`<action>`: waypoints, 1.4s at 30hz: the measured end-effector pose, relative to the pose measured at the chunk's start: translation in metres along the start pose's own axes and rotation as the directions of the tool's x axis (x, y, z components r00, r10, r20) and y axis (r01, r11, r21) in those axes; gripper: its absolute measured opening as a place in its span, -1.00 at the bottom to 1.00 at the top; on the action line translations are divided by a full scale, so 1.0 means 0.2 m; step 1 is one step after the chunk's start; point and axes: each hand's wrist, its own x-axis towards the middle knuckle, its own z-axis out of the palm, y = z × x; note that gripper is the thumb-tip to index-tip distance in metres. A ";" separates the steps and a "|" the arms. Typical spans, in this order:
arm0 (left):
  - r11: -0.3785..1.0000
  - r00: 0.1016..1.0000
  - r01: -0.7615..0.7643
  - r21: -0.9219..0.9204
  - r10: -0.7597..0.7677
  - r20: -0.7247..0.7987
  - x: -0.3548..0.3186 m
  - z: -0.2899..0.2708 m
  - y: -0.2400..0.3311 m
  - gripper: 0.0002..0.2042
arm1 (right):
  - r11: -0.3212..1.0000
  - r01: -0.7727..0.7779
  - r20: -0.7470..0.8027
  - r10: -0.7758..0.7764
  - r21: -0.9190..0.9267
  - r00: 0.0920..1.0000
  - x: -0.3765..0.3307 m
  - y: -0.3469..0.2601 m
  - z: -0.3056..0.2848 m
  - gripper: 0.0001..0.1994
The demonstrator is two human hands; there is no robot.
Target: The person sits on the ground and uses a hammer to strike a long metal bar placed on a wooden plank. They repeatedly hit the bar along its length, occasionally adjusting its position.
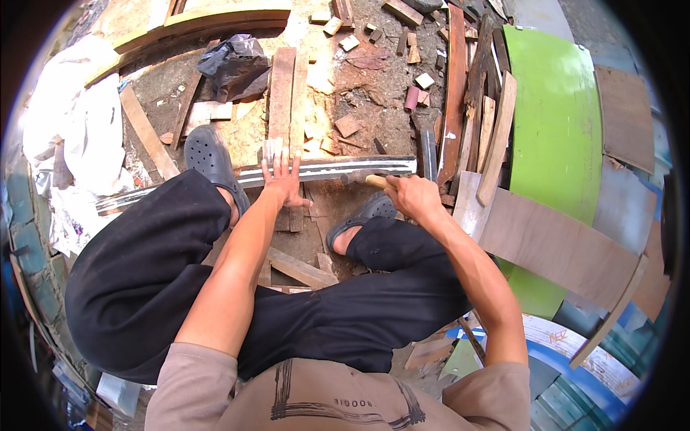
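Two hands at work on one long strip: left hand [284, 183] pressed flat, fingers [277, 161] spread apart and laid across the long pale strip [338, 169], pinning it rather than gripping it; right hand [413, 195] curled shut, fingers wrapped round the wooden handle of a hammer [366, 179], with the head end just beside the strip and partly blurred. Looks like a thin, rigid moulding or metal-faced batten, pale with dark lines along its length: probably light for its length, stiff across but likely to whip or bounce at the free ends, with a smooth top face that could slide under a palm. Best held down near the point being struck, as now, or taken at mid-length with both ends balanced. Lies on the ground across upright planks [286, 93] and over the toes of two dark clogs [208, 154], long axis running left to right, tilted slightly so the left end sits lower in the picture and the right end points toward the leaning reddish board [454, 93]. Further out, scattered wood offcuts [348, 126], a crumpled black bag [233, 65], a curved green panel [557, 129] and brown plywood sheets [560, 241].
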 end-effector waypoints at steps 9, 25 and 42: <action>1.000 1.000 0.001 -0.020 -0.001 0.001 -0.03 -0.04 0.02 0.39 | 0.997 0.023 0.070 -0.028 0.070 0.997 0.06 0.01 -0.09 -0.63; 1.000 1.000 -0.019 -0.020 0.019 -0.021 -0.01 -0.01 -0.02 0.37 | 0.991 0.021 0.038 -0.026 0.136 0.999 0.00 0.32 0.01 -0.60; 0.999 1.000 -0.019 -0.034 0.019 0.003 -0.01 -0.02 0.00 0.40 | 0.997 -0.038 -0.030 0.040 0.067 0.999 -0.09 0.00 0.00 -0.70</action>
